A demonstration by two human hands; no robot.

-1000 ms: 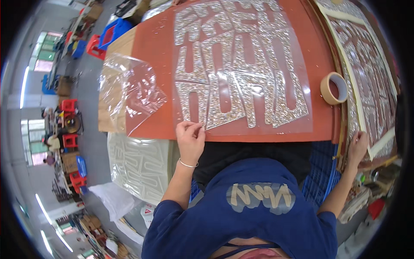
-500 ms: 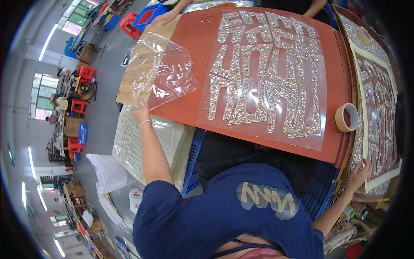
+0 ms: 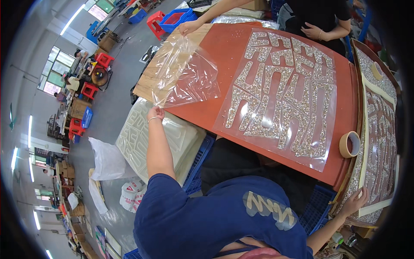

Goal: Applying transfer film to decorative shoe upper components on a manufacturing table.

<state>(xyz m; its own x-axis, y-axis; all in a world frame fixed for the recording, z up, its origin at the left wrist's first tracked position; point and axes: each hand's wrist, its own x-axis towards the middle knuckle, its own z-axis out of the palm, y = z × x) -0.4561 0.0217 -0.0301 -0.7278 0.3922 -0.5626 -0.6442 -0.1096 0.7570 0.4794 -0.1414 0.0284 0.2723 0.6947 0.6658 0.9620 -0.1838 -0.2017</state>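
A crinkled sheet of clear plastic film (image 3: 198,80) stretches over the far left of the red-brown work board (image 3: 233,32) and a wooden panel. Its near corner is pinched in my left hand (image 3: 155,113). Across the board, a co-worker's hand (image 3: 188,28) grips the film's far edge. My right hand (image 3: 354,202) has its fingers drawn together at the cream border (image 3: 363,172) of a cut-out stencil in the right-hand tray; what they hold is hidden. On the board lies a clear sheet (image 3: 317,162) bearing glittering, crystal-covered shapes (image 3: 276,99).
A roll of tape (image 3: 344,145) stands near the board's right edge, and another roll (image 3: 377,71) lies in the tray of crystals (image 3: 366,62). Below my left arm is a stack of pale patterned sheets (image 3: 140,138) on a blue crate (image 3: 202,159). Red stools (image 3: 155,23) stand on the floor.
The whole scene sits lower and further right as my head has moved. The film is drawn tauter between my left hand and the co-worker's hand. My right hand remains at the tray's stencil border.
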